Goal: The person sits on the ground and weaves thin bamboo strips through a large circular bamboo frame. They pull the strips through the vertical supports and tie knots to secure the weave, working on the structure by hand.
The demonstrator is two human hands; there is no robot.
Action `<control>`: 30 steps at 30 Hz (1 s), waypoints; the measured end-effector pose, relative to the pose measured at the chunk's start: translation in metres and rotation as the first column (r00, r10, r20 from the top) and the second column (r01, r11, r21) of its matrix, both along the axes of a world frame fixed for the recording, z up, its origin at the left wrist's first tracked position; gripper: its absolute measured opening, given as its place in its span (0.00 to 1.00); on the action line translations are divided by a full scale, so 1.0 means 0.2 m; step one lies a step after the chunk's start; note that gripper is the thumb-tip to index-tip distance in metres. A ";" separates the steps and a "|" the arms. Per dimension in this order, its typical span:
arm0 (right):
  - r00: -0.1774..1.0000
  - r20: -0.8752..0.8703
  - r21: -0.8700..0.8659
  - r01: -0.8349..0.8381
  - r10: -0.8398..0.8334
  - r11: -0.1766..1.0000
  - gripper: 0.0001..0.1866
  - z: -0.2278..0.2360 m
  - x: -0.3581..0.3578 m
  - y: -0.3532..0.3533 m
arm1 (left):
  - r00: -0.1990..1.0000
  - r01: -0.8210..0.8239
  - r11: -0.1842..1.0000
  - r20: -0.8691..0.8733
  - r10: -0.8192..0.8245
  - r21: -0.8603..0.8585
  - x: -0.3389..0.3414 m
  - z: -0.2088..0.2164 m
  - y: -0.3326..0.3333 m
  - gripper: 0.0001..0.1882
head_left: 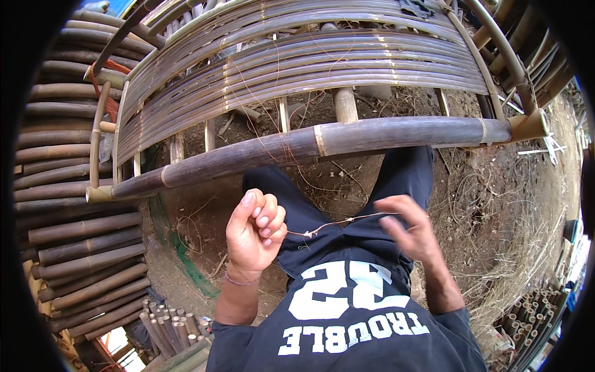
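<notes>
My left hand (257, 226) is closed in a fist, palm side up, with a thin brown string (322, 227) coming out of it. Small pale frayed bits show along the string, which runs across my lap to my right hand (409, 229). That hand is slightly blurred, its thumb and fingers apart around the string's far end. In front of my knees stands a bamboo bench frame (396, 133), with a thick dark pole along its near edge. Its slatted surface (297, 68) has loose thin reddish strands (279, 146) hanging over the near pole.
Stacked bamboo poles (87, 161) fill the left side. Short cut bamboo pieces (176, 325) stand at lower left, and a bundle of thin tubes (533, 316) lies at lower right. Dry straw (477, 273) and scraps cover the dirt floor. A dark cloth (416, 7) rests on the far slats.
</notes>
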State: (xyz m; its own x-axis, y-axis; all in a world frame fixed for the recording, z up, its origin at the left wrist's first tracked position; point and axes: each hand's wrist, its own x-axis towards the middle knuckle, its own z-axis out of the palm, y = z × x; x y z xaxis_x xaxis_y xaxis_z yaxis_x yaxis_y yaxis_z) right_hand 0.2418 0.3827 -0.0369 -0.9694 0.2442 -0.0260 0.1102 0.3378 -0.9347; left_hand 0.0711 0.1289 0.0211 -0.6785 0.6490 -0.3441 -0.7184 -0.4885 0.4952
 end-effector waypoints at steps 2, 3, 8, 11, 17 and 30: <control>0.981 -0.102 -0.062 -0.172 0.165 0.983 0.15 0.08 -0.15 -0.13 | 0.999 -0.004 0.998 0.038 0.001 0.065 0.00 0.01 0.02 0.17; 0.969 -0.114 -0.097 -0.233 0.221 0.968 0.15 0.09 -0.20 -0.17 | 0.998 -0.006 0.997 0.057 0.001 0.079 0.00 0.02 0.02 0.17; 0.898 -0.142 -0.329 -0.439 0.416 0.836 0.12 0.09 -0.34 -0.24 | 0.986 -0.102 0.987 0.146 0.084 0.122 -0.02 0.01 0.04 0.17; 0.905 0.042 -0.563 -0.328 0.422 0.759 0.09 0.13 -0.35 -0.25 | 0.963 -0.241 0.967 -0.142 0.228 -0.081 0.01 -0.04 0.04 0.10; 0.944 0.205 -0.800 0.010 0.257 0.600 0.10 0.14 -0.34 -0.30 | 0.431 -0.713 0.476 -0.858 -0.281 -0.514 0.15 -0.15 0.04 0.26; 0.954 0.252 -0.497 -0.016 0.162 0.867 0.10 0.13 -0.31 -0.34 | 0.809 -0.208 0.742 -0.538 -0.235 -0.637 0.23 -0.17 0.04 0.04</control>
